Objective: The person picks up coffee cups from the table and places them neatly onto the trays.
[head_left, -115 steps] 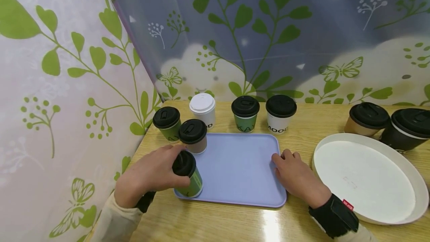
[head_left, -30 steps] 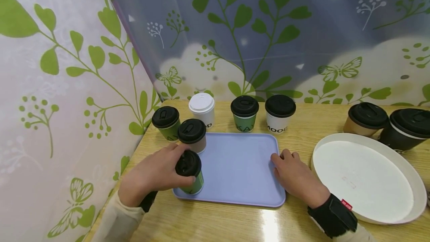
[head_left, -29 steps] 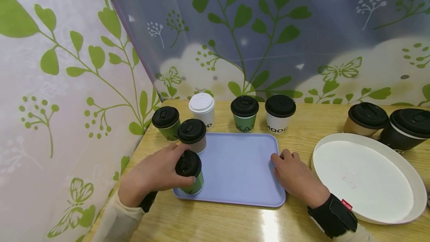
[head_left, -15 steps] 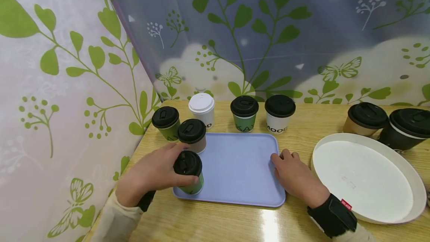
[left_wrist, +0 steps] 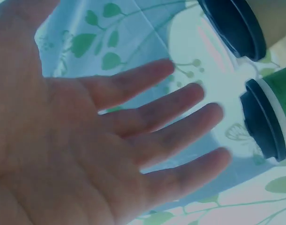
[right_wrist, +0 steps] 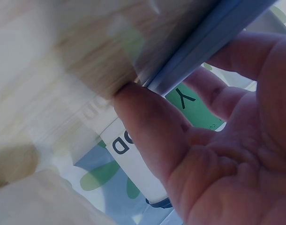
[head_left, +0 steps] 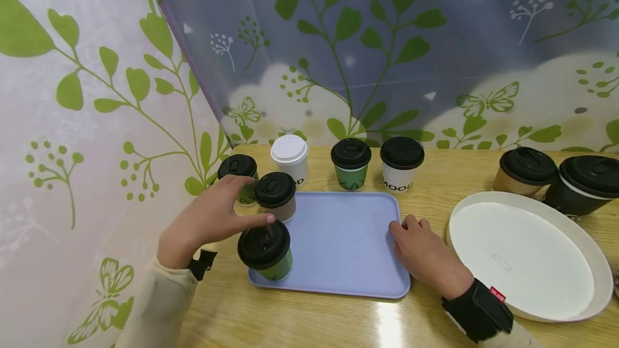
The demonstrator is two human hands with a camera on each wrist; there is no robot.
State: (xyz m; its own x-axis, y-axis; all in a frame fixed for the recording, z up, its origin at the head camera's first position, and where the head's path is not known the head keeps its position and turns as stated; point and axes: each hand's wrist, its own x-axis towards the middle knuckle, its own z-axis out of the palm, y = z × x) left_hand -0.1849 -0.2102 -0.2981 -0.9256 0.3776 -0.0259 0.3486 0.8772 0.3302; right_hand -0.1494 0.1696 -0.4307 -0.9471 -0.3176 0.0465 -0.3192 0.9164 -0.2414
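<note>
My left hand (head_left: 210, 219) hovers with fingers spread over the tray's left side, holding nothing; its palm and straight fingers (left_wrist: 171, 136) show in the left wrist view. Just below its thumb, a green paper coffee cup (head_left: 279, 268) with a black lid stands on the front left corner of the lavender tray (head_left: 345, 246). Behind that cup, a brown-grey cup (head_left: 284, 211) with a black lid is at the tray's back left corner. My right hand (head_left: 425, 254) grips the tray's right edge, thumb and finger on either side of the rim (right_wrist: 199, 47).
Along the back stand a green cup (head_left: 247, 195), a white-lidded cup (head_left: 292, 165), a green cup (head_left: 351, 177) and a white cup (head_left: 398, 177). At right are a large round white tray (head_left: 527, 262), a tan cup (head_left: 515, 182) and a black cup (head_left: 575, 197).
My left hand has let go of the front green cup and lifted up and back, its fingers spreading. That cup stays on the tray's corner. The right hand keeps its hold.
</note>
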